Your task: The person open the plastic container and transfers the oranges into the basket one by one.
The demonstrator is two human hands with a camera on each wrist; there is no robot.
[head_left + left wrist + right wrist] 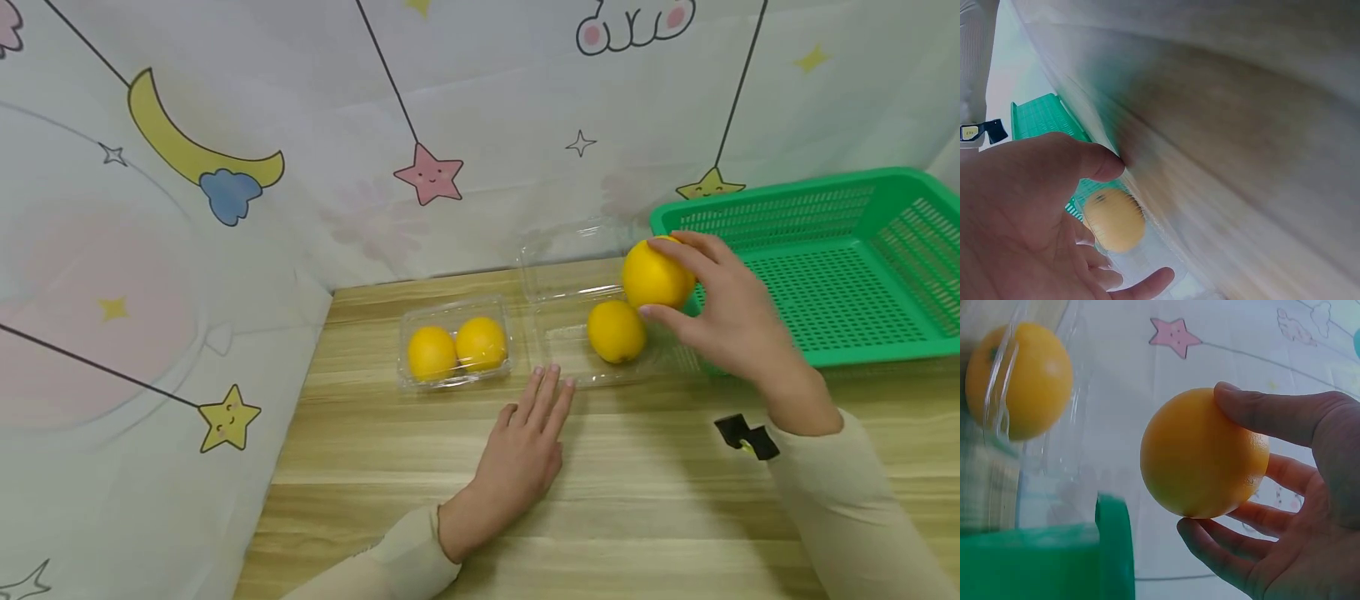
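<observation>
My right hand (738,312) holds an orange (658,275) between thumb and fingers, raised over the right side of an open clear plastic clamshell box (562,333). In the right wrist view the same orange (1204,453) is gripped at its side, above the green rim. A second orange (617,332) sits in the box's tray, toward its right. The box's lid (573,262) is folded back against the wall cloth. My left hand (525,454) lies with fingers extended, fingertips at the box's front edge; whether they touch it I cannot tell.
A green plastic basket (825,354) stands at the right, close beside the open box. To the left is another clear box (457,379), closed over two oranges. Patterned cloth (495,100) hangs behind the wooden table (360,492). A small black object (746,437) appears by the right sleeve.
</observation>
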